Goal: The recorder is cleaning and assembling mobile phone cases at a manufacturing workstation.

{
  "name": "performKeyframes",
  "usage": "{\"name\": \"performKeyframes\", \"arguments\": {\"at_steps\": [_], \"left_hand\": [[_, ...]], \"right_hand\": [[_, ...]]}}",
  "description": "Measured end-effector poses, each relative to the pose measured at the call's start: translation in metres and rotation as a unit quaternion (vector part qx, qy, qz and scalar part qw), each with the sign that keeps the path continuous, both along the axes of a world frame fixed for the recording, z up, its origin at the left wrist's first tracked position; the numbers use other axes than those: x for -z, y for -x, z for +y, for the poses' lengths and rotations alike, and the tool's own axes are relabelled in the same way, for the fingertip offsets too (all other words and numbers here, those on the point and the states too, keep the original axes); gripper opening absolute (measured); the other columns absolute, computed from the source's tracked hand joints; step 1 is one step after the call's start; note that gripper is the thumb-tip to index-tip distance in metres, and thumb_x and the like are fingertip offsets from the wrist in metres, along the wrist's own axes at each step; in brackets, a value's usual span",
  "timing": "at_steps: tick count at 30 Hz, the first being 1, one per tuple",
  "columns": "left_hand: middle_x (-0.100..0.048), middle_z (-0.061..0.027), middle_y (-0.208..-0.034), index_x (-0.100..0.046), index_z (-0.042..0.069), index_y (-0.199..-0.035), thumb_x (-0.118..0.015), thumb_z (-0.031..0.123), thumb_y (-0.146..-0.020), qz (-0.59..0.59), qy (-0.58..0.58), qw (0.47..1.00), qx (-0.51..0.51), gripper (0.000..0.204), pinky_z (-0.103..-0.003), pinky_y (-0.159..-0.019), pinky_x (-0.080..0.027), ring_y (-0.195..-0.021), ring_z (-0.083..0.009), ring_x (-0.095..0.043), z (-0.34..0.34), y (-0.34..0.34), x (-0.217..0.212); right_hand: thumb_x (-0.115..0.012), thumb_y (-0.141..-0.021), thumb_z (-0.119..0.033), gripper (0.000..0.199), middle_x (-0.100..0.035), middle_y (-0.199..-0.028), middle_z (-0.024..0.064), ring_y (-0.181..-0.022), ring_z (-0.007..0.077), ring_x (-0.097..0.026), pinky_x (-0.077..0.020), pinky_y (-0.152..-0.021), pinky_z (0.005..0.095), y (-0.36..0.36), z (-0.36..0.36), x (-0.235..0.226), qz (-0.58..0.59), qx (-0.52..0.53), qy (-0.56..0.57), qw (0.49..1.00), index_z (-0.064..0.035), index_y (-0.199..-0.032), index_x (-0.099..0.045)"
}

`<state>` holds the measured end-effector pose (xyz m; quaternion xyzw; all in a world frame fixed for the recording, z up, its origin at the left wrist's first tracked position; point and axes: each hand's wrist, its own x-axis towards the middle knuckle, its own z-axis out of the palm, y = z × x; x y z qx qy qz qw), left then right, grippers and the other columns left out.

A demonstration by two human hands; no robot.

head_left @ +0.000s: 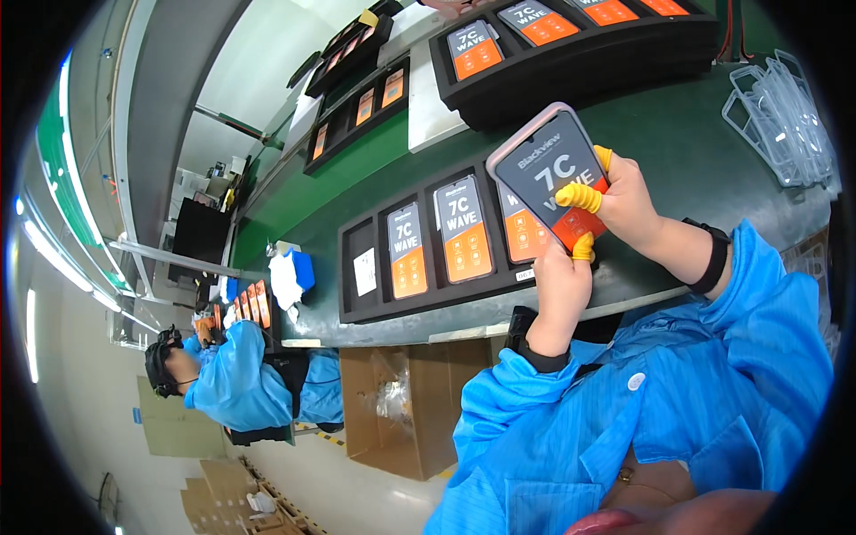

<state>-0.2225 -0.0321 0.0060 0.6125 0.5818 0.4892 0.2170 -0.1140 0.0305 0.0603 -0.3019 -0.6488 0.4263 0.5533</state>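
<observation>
A smartphone (533,168) with a pinkish rim and a dark grey and orange printed front is held up over the bench, tilted, its screen side toward me. My right hand (627,203) grips its right side, a thumb in a yellow finger cot lying across the front. My left hand (563,287) pinches the lower end, also with a yellow finger cot. Below and to the left lies a black foam tray (366,308) with several similar phones in its slots. The leftmost slot holds only a small white label (365,272). Fingers behind the phone are hidden.
Another black foam tray (571,67) of phones stands at the back, with more trays (361,116) beyond it. Pale plastic frames (780,125) are piled at the right of the green bench (687,134). A cardboard box (446,406) stands below; a co-worker (245,374) works at the left.
</observation>
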Motion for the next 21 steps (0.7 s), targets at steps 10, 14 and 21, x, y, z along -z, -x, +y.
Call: {"name": "performKeyframes", "arguments": {"at_steps": [10, 14, 21], "left_hand": [[-0.055, -0.0049, -0.064, -0.045, 0.001, -0.098, -0.049, 0.015, -0.084, -0.046, 0.174, 0.981, 0.076, 0.020, -0.022, -0.045, -0.038, -0.050, -0.0086, -0.048, -0.004, 0.012, -0.022], [-0.054, -0.0031, -0.065, -0.046, 0.002, -0.097, -0.050, 0.016, -0.084, -0.090, 0.093, 0.982, 0.141, 0.019, -0.021, -0.045, -0.038, -0.050, -0.0082, -0.047, 0.001, 0.014, -0.018], [-0.052, -0.0030, -0.060, -0.048, 0.003, -0.099, -0.048, 0.016, -0.085, -0.036, 0.107, 0.992, 0.049, 0.019, -0.020, -0.048, -0.040, -0.052, -0.0084, -0.050, -0.013, 0.043, -0.030]], "right_hand": [[-0.071, -0.067, -0.024, 0.041, -0.060, -0.079, 0.0093, -0.071, 0.0110, -0.057, -0.0474, -0.063, 0.0235, -0.003, 0.009, -0.001, 0.045, 0.040, 0.123, 0.991, 0.0052, -0.089, -0.052], [-0.068, -0.071, -0.021, 0.037, -0.059, -0.084, 0.0080, -0.074, 0.0105, -0.057, -0.0479, -0.065, 0.0237, 0.000, 0.006, -0.002, 0.120, 0.008, 0.210, 0.970, 0.0034, -0.092, -0.050], [-0.062, -0.077, -0.019, 0.032, -0.057, -0.087, 0.0089, -0.077, 0.0136, -0.058, -0.0492, -0.065, 0.0266, -0.008, 0.012, 0.008, 0.203, -0.038, 0.328, 0.922, 0.0026, -0.096, -0.049]]}}
